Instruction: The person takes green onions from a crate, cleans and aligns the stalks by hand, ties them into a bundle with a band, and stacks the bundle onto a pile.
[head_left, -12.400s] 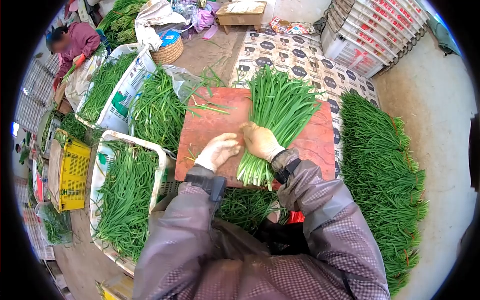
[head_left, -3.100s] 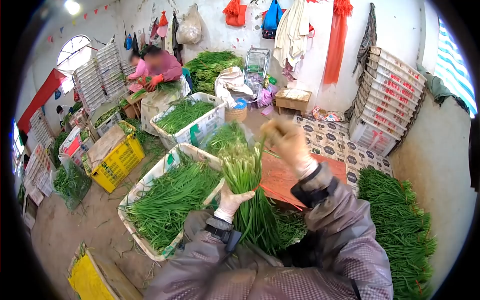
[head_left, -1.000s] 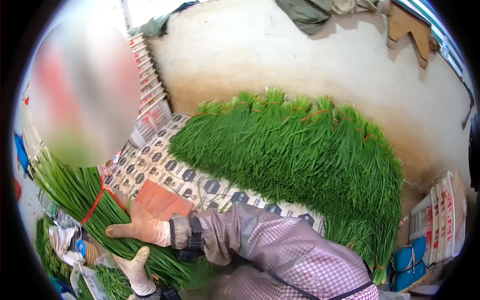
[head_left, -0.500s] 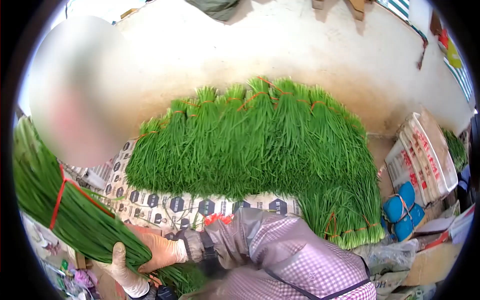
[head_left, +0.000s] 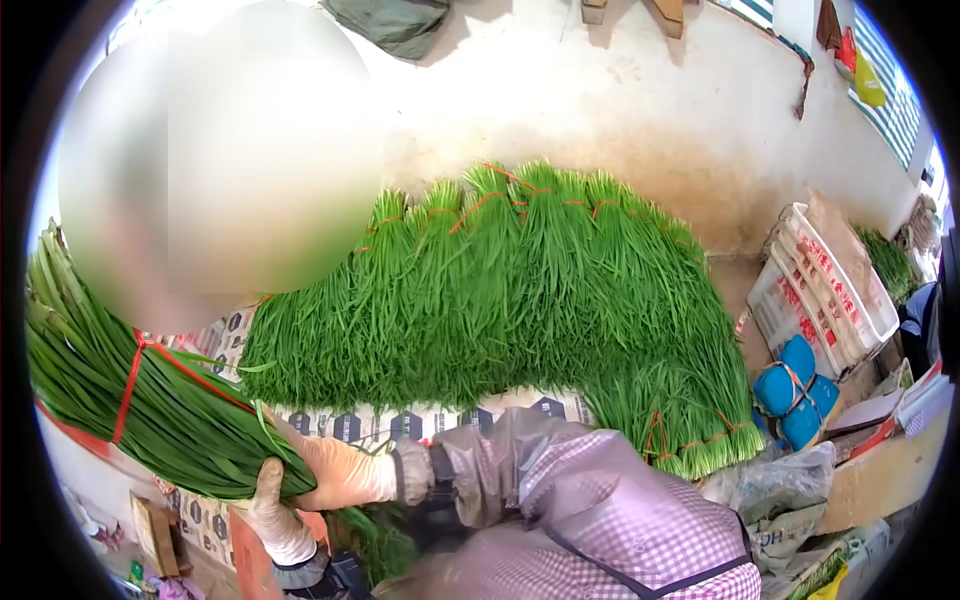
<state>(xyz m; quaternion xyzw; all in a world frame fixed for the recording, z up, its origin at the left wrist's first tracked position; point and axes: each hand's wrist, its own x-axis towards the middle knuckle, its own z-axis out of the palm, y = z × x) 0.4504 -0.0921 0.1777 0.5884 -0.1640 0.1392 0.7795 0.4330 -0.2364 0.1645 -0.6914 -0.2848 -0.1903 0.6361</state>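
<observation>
A thick bundle of long green stalks, tied with a red band, slants across the lower left of the head view. My right hand, in a pale glove, grips the bundle's lower right end from the far side. My left hand, also gloved, holds the same end from below, its thumb against the stalks. Beyond my hands, a broad row of tied green bundles lies on patterned sheeting, with red bands near the pale cut ends. A blurred patch hides the upper left.
Stacked white crates stand at the right, beside a blue tied bundle. Clear plastic bags and a cardboard box lie at the lower right. A pale wall rises behind the row. Part of a red board shows below my hands.
The view has swung right, bringing the row of bundles and the right-hand crates further left. Both hands still hold the banded bundle, which now lies across the left side. Earlier, my right hand was above the bundle.
</observation>
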